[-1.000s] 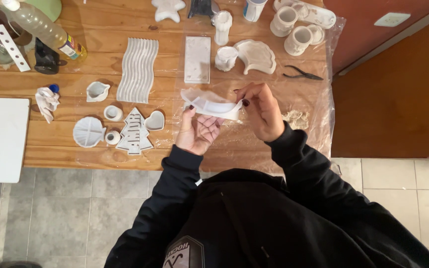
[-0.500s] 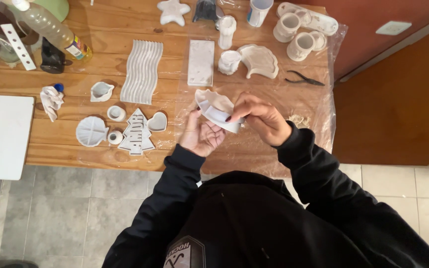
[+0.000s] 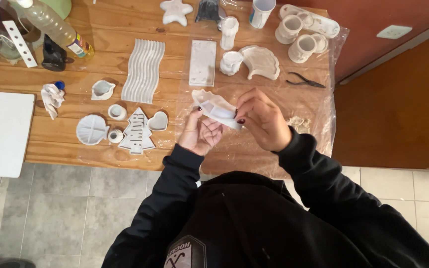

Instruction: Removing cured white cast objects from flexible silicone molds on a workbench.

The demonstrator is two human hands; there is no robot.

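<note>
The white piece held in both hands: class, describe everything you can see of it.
The white piece is a thin, floppy, irregular shape, like a soft mould or cast, pale and slightly glossy, with a raised rim around a flatter middle. It is held above the plastic sheet on the wooden table, tilted with its left end higher. The left hand supports it from below with fingertips at its left edge; the right hand pinches its right end. Its exact material cannot be told.

White tree mould (image 3: pixel 136 131), wavy slab (image 3: pixel 143 69) and pliers (image 3: pixel 305 80) lie on the table (image 3: pixel 60 154).
</note>
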